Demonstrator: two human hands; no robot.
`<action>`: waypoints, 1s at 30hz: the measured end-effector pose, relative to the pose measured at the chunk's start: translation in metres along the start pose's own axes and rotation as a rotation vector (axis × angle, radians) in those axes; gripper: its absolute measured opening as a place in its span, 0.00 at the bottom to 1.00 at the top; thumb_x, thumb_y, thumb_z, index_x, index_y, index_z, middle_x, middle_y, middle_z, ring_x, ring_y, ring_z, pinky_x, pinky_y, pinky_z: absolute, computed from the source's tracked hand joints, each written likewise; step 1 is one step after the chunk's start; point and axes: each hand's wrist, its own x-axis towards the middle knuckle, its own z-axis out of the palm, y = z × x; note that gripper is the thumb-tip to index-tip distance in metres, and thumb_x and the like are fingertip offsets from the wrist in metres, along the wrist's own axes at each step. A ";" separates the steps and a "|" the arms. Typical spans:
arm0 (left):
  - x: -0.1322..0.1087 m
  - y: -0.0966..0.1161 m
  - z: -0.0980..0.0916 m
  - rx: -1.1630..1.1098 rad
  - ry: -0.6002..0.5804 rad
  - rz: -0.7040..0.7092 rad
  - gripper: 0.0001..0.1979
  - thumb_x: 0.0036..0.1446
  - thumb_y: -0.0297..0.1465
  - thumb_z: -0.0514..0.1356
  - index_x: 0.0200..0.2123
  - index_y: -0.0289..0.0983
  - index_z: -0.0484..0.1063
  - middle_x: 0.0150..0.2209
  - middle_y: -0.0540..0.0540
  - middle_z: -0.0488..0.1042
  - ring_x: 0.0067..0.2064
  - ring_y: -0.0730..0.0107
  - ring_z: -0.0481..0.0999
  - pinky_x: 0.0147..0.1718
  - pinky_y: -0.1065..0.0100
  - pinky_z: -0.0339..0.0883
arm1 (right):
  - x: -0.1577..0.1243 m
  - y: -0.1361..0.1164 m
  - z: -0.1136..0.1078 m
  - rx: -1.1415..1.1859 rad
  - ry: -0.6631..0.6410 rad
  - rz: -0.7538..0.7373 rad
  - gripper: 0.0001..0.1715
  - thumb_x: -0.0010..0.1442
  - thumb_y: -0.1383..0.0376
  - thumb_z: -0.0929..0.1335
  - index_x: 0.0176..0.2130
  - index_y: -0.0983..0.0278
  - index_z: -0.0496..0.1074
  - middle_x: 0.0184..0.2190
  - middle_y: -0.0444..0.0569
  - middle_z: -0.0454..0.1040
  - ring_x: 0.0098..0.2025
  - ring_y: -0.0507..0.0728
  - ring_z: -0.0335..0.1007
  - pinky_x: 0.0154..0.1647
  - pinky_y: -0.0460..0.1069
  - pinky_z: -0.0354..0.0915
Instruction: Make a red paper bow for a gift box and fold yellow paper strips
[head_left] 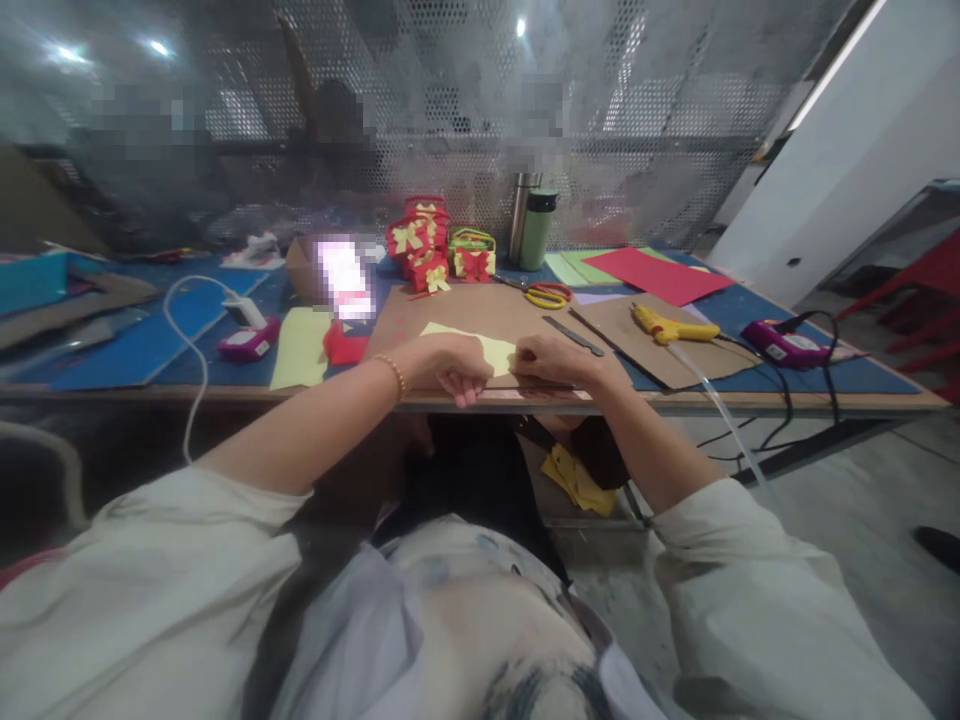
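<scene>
A piece of pale yellow paper (498, 356) lies near the table's front edge, between my two hands. At its left side, my left hand (459, 366) has its fingers curled in on the paper, the palm turned partly down. My right hand (553, 360) pinches the paper's right end, with the fingers bent. The exact fingertip contacts are partly hidden. Under both hands is a brown cardboard sheet (405, 310). A dark craft blade or ruler-like strip (574, 336) rests just beyond my right hand, and scissors with yellow and red handles (547, 296) lie farther back.
A yellow glue gun (671, 326) lies on cardboard at right, near a purple box (786, 344) with cables. Red paper (656, 275), a green bottle (535, 232) and small red boxes with bows (420, 243) stand behind. Yellow paper (298, 345) and a lit phone (345, 275) are at left.
</scene>
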 end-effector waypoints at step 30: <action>0.009 -0.110 0.078 0.610 1.079 0.726 0.34 0.67 0.43 0.62 0.68 0.30 0.63 0.69 0.26 0.65 0.71 0.45 0.63 0.67 0.47 0.60 | -0.048 -0.023 0.093 -0.367 0.607 -0.180 0.31 0.72 0.49 0.63 0.61 0.70 0.68 0.54 0.65 0.75 0.54 0.69 0.69 0.61 0.61 0.60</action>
